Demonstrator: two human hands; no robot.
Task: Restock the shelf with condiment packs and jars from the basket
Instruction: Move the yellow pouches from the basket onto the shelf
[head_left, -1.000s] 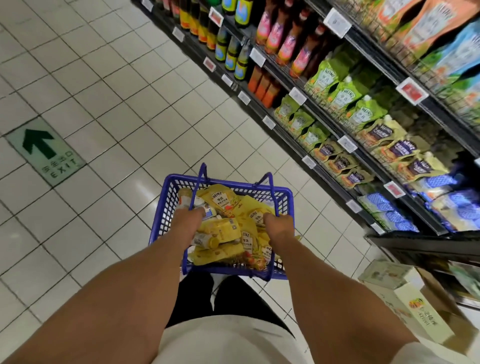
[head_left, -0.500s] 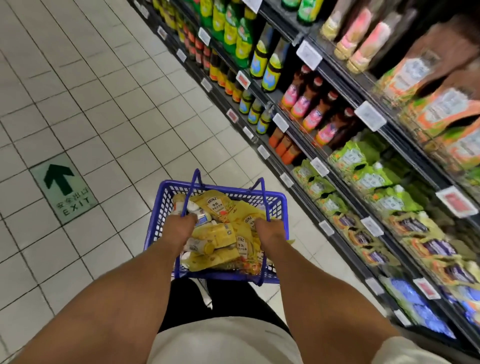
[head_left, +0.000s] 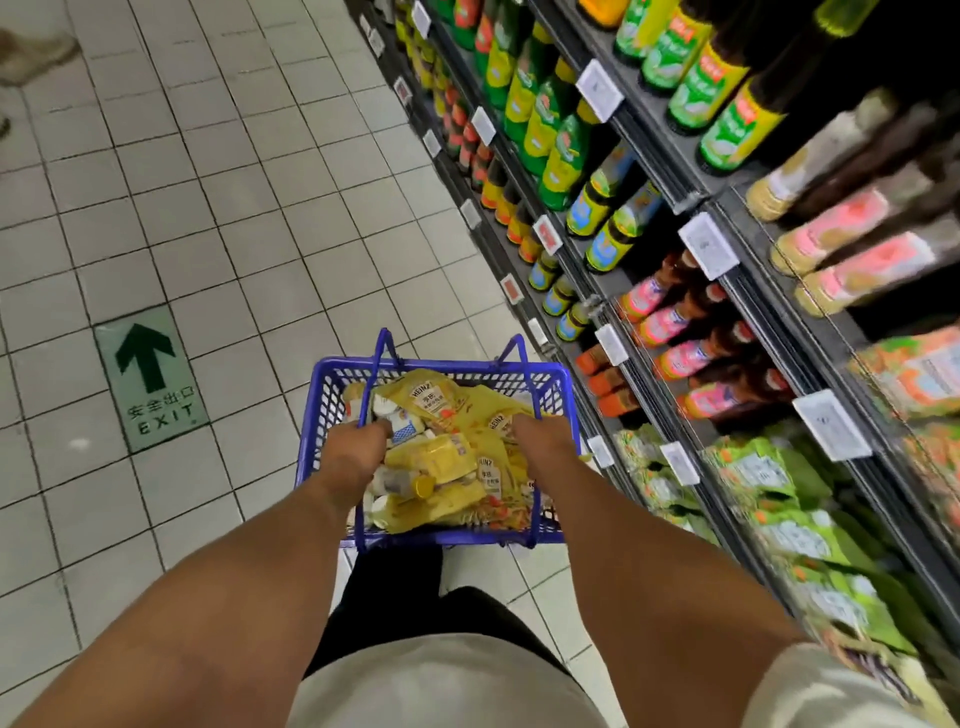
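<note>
A blue plastic basket (head_left: 318, 415) hangs in front of me above the tiled floor, filled with yellow Heinz condiment packs (head_left: 441, 457) and a few small jars (head_left: 400, 480). My left hand (head_left: 358, 447) grips the left basket handle (head_left: 383, 345). My right hand (head_left: 543, 436) grips the right basket handle (head_left: 514, 349). The shelf (head_left: 691, 332) runs along my right, stocked with bottles above and green pouches (head_left: 769, 478) lower down.
White price tags (head_left: 828, 423) line the shelf edges. A green EXIT arrow sign (head_left: 150, 379) lies on the floor to the left. Another person's shoe (head_left: 31, 54) shows at the top left. The aisle of white tiles stretches ahead.
The view has moved forward along the aisle and tipped up; the cardboard box and blue packs at the lower right have gone out of sight. Both hands keep their grip on the handles.
</note>
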